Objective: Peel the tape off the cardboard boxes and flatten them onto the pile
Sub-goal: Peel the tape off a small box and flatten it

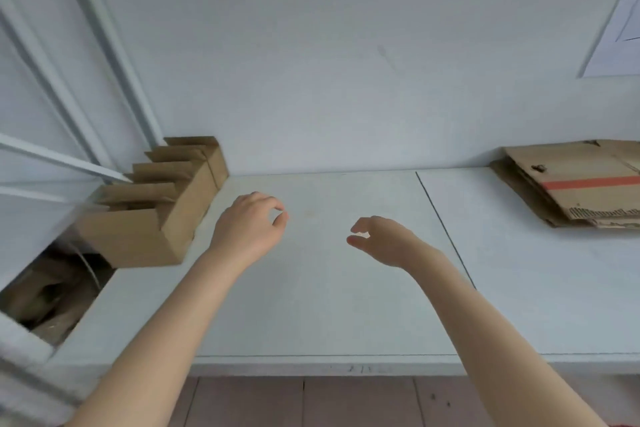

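My left grip (249,224) hovers over the middle of the table (311,305), released: the fingers are loosely curled, thumb and forefinger almost meeting, and I see nothing held in them. My right grip (384,241) hangs beside it, a little nearer to me and apart from the left. It is released too, with the fingers bent and the thumb close under them, and it holds nothing I can make out. It lies just left of the dark seam (446,229) that runs across the table from the far edge toward the near edge.

The cardboard boxes (162,215) stand in a row at the far left corner of the table, flaps up. The farthest is against the wall (346,62) and the nearest at the left edge. Neither grip touches them.

The pile (571,170) of flattened cardboard lies at the far right of the table against the wall and runs out of view. Its top sheet bears a red stripe (588,183). A sheet of paper (616,28) hangs on the wall above it. Brown floor (346,399) shows below the near edge.
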